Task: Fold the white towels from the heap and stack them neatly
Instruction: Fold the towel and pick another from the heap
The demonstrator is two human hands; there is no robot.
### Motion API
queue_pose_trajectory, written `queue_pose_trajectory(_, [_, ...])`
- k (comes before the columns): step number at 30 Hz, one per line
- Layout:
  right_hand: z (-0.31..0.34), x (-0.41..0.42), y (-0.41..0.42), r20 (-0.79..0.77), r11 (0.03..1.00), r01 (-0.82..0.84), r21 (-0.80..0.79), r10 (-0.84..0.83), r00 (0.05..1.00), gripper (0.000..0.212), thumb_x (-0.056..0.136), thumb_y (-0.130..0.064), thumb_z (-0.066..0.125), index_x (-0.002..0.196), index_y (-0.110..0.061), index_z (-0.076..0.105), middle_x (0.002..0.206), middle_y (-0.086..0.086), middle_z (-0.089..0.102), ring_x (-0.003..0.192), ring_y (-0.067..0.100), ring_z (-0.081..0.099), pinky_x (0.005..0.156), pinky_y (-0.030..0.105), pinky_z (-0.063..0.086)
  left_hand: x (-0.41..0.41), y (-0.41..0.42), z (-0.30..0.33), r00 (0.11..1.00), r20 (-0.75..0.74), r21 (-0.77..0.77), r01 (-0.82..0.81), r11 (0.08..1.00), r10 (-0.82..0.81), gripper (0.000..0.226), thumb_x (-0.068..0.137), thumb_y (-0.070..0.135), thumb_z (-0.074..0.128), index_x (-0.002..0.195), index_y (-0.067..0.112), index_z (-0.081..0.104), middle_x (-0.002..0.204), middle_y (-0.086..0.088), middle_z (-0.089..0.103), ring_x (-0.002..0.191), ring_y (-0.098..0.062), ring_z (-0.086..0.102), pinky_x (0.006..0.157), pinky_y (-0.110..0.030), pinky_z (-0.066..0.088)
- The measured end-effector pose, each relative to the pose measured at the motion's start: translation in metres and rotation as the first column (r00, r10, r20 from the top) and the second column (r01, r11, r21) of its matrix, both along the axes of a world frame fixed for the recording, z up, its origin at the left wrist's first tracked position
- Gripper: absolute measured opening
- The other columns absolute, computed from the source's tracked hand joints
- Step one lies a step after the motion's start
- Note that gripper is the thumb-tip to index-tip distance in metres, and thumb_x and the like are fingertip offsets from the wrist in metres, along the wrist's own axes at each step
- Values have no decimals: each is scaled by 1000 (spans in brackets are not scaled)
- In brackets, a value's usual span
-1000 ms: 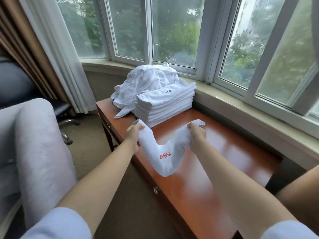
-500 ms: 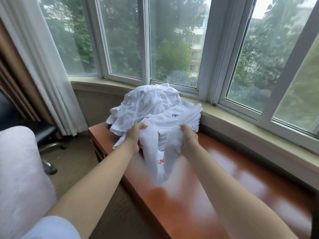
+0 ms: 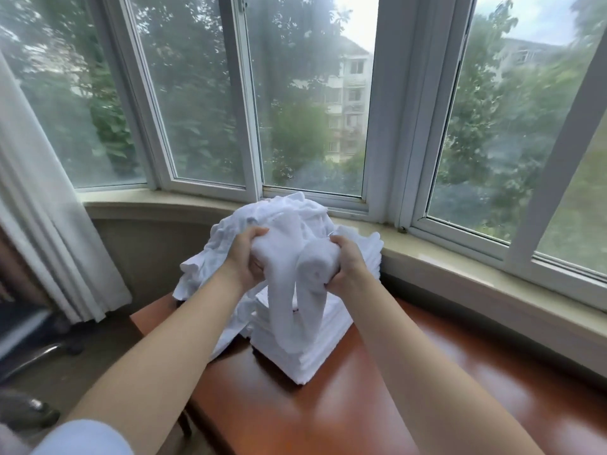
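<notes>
Both hands grip one white towel (image 3: 295,300) that sags in a loop between them, above the stack of folded white towels (image 3: 299,353) on the wooden table (image 3: 377,405). My left hand (image 3: 244,257) clutches the towel's left end. Its right end, bunched into a roll, is held by my right hand (image 3: 346,264). Behind and to the left lies the crumpled heap of white towels (image 3: 230,238), reaching up to the window sill. The hanging towel hides the top of the stack.
A beige window sill (image 3: 460,267) runs behind the table under large windows. A white curtain (image 3: 42,224) hangs at the left. Part of a chair base (image 3: 29,359) shows at the lower left on the carpet.
Both hands have carried the towel forward and up, from over the table's front edge to above the stack, and drawn closer together. The view has tilted upward.
</notes>
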State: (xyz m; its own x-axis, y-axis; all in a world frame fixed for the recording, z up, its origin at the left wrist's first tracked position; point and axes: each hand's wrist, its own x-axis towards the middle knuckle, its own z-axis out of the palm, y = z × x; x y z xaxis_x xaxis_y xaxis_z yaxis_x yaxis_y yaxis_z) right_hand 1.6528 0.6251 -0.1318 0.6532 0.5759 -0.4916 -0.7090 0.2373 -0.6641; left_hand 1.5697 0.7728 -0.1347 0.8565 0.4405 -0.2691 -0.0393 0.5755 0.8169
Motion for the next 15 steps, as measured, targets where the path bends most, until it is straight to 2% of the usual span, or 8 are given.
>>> queue_pose_trajectory(3, [7,7,34,28,997,76,29,-77,997,21,90,-27,55,80,-10,60,61,6,65,62,23,60,57,30,48,24,41,5,996,17,20,86,996,-87,16,91,26,44,83,14,51,79,-4,43,69,-18,45,62,-26,32])
queue_pose_trajectory(8, [17,14,87,8,960,279,13,-279,960,21,90,-27,55,75,-12,57,57,5,63,62,24,58,60,30,47,58,105,9,965,-11,38,263,964,-263,20,91,28,42,77,14,48,69,-2,43,58,-16,47,49,-22,34])
queue_pose_trajectory(10, [16,13,105,27,931,366,-1,-366,930,15,90,-25,56,79,-14,55,66,6,63,64,24,58,64,31,48,71,123,7,952,-25,25,304,952,-304,22,91,27,43,73,15,47,58,0,46,48,-14,49,45,-19,34])
queue_pose_trajectory(12, [13,13,120,42,903,430,8,-430,902,13,90,-25,56,97,-15,61,88,7,65,78,26,60,78,35,50,84,134,4,939,-37,4,342,940,-341,23,91,27,44,70,17,45,55,2,43,47,-14,46,45,-21,33])
queue_pose_trajectory(14, [7,17,129,35,874,485,19,-486,873,36,90,-26,55,124,-14,59,109,9,64,92,27,60,91,40,49,94,139,0,923,-34,-14,382,924,-382,21,90,26,44,71,17,46,63,1,41,55,-14,43,52,-24,29])
queue_pose_trajectory(15, [5,20,132,39,859,512,22,-512,858,40,90,-25,55,129,-13,57,113,10,64,95,27,59,94,41,48,98,141,-3,915,-30,-19,403,915,-403,20,90,25,45,71,17,46,66,0,41,57,-14,43,54,-24,28])
